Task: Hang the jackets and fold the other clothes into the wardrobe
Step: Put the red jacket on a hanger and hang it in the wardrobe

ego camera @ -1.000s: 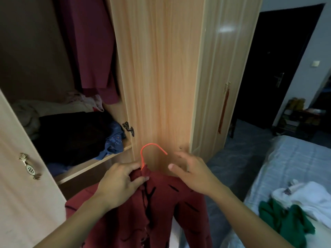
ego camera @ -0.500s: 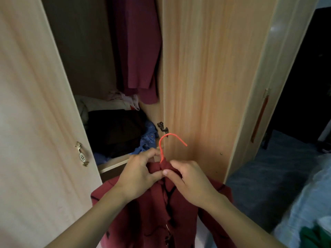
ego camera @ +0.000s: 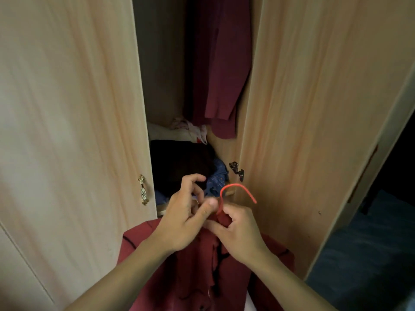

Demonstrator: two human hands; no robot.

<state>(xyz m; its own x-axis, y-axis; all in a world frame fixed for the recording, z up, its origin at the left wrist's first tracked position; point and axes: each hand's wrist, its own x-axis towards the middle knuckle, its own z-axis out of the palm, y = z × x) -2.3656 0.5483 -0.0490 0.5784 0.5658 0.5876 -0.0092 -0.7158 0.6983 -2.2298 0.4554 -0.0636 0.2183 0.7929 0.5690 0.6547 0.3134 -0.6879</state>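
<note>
1. Wood-grain wardrobe doors (ego camera: 67,131) fill both sides of the view, and between them a narrow opening shows a hanging maroon garment (ego camera: 221,70) above a shelf heaped with dark, blue and pale clothes (ego camera: 184,160).

2. At the fingers, the collar of the red jacket (ego camera: 202,265) is pinched by the right hand (ego camera: 238,232), thumb and curled fingers closed on the cloth just below the neck of the red hanger (ego camera: 233,191).

3. The left hand (ego camera: 184,221) is seen with fingers spread and loosely curved; its thumb is held close to the hanger's stem, and contact cannot be told.

4. Compared with half a second ago, the left hand's grip on the collar has been released, and the view has been brought nearer the opening; the jacket is judged to be seated on the hanger and nearly ready for the rail.

5. Both forearms are extended forward from the bottom of the view and converge at the collar, with the jacket draped below them, outside the wardrobe, and the hook pointing right.
</note>
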